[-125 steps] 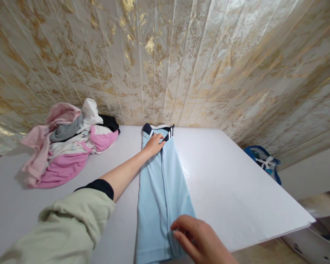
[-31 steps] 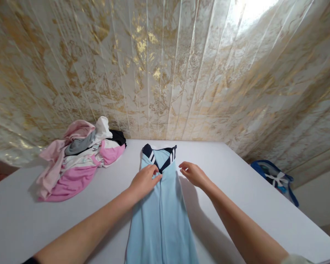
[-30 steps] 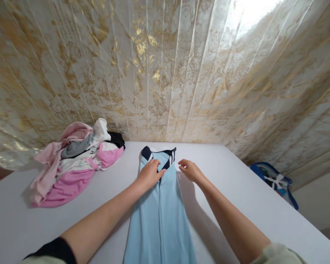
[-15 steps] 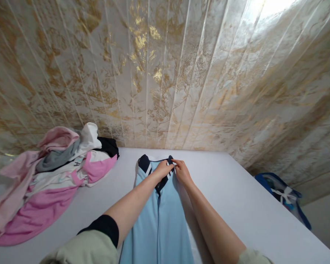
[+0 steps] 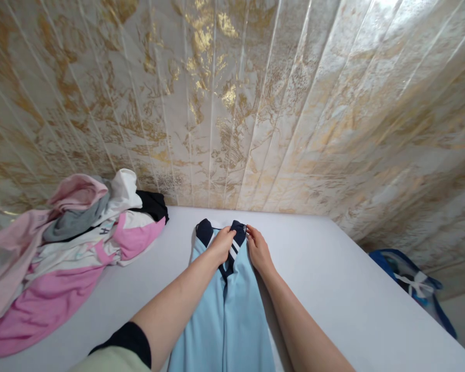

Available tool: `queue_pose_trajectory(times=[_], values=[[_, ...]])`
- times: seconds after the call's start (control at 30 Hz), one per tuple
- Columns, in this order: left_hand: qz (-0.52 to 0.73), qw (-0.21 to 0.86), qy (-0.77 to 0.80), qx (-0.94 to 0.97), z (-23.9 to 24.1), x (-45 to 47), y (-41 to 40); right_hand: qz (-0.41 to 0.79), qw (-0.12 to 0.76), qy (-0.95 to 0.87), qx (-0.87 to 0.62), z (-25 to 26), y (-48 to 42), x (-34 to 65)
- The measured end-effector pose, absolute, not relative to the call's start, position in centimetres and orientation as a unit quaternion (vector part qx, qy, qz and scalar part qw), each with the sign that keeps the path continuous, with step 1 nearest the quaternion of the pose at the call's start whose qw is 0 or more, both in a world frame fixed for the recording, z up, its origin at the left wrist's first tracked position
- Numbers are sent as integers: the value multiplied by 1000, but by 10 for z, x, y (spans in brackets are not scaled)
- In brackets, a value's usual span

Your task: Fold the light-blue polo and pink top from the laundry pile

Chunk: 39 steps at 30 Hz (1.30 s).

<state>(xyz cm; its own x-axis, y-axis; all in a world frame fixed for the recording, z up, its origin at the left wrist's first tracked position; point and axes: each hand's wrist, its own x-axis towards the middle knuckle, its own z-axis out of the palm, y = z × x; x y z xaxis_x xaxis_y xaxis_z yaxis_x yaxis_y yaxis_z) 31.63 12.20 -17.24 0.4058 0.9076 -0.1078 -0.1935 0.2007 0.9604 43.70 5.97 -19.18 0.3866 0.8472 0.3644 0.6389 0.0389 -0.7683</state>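
Note:
A light blue garment (image 5: 240, 320) with a dark navy collar and white stripes lies lengthwise on the white surface, its collar at the far end. My left hand (image 5: 221, 244) reaches across its neckline, thumb and fingers closed on the inner edge of the right collar flap (image 5: 238, 235). At that flap's outer corner is my right hand (image 5: 259, 249), its fingertips pressed to the dark edge. The left collar flap (image 5: 204, 232) lies flat and untouched. The garment's lower end runs out of view.
A heap of pink, white, grey and black clothes (image 5: 73, 289) lies at the left on the white tabletop (image 5: 318, 289). Behind rises a gold-patterned curtain (image 5: 232, 129). A blue-edged mesh bag (image 5: 414, 284) sits beyond the right edge.
My left hand has shifted slightly left and the right collar flap now lies spread wider, showing more navy and stripes. My right hand has moved a little right, still at the flap's edge.

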Motion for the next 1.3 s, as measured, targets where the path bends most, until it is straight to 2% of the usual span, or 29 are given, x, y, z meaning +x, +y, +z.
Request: queue_pose_trajectory(times=[0.23, 0.43, 0.6, 0.8, 0.9, 1.03, 1.1, 1.2, 1.3], values=[[402, 734, 331, 436, -171, 316, 126, 94, 453, -554, -692, -190, 57, 436], [394, 749, 283, 452, -166, 314, 123, 155, 487, -526, -679, -186, 72, 439], [400, 723, 276, 491, -167, 317, 121, 211, 495, -462, -705, -177, 101, 443], [401, 648, 336, 554, -169, 320, 115, 178, 494, -445, -726, -184, 111, 440], [402, 556, 396, 610, -163, 320, 109, 129, 478, -454, -741, -187, 109, 437], [320, 296, 472, 766, -152, 315, 99, 105, 453, -463, -755, -183, 106, 434], [270, 205, 487, 805, -147, 311, 96, 93, 442, -467, -760, -178, 102, 432], [235, 135, 502, 822, -145, 307, 97, 33, 418, -508, -753, -168, 92, 425], [230, 121, 508, 821, -145, 306, 100, 0, 351, -577, -738, -164, 79, 412]])
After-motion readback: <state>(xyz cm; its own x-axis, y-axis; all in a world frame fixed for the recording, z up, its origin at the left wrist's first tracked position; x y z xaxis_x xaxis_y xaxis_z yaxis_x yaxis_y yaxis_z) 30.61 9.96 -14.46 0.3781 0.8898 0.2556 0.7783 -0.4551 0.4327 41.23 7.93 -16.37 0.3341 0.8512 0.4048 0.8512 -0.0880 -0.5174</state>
